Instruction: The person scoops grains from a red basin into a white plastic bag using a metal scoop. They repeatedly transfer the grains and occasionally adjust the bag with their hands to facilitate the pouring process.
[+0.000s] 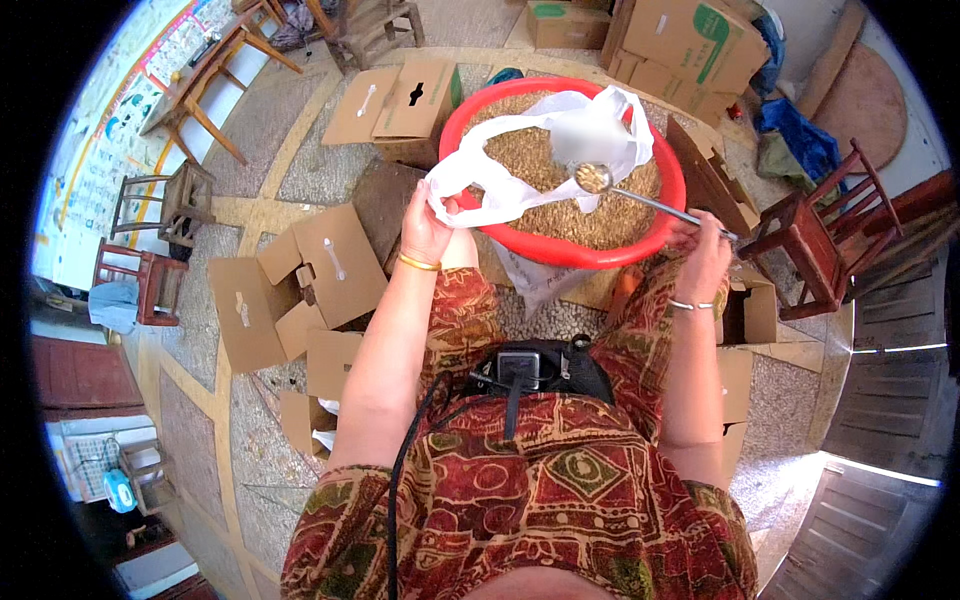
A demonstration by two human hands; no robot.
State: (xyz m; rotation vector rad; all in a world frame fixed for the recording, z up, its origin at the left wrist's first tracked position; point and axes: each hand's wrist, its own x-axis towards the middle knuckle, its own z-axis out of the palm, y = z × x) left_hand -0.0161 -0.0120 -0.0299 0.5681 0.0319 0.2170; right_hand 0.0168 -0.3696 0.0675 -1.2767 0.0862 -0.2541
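Note:
In front of my knees stands a large red plastic basin [574, 259] filled with tan grain-like pieces [517, 154], too small to identify surely. My left hand [426, 229] grips one side of a white plastic bag [499, 184], whose open mouth spreads across the basin. The bag's far part lies over the contents. My right hand [705, 244] holds the long metal handle of a ladle [592, 178]. Its bowl carries a small heap of the same pieces, above the basin beside the bag. Some of the right fingers are hidden behind the hand.
Open cardboard boxes [341, 262] stand on the floor at my left, with another carton [412, 105] beyond. Flattened cardboard [686, 45] leans at the far right. A red wooden chair [817, 232] is to the right. A device with a cable [519, 367] rests at my waist.

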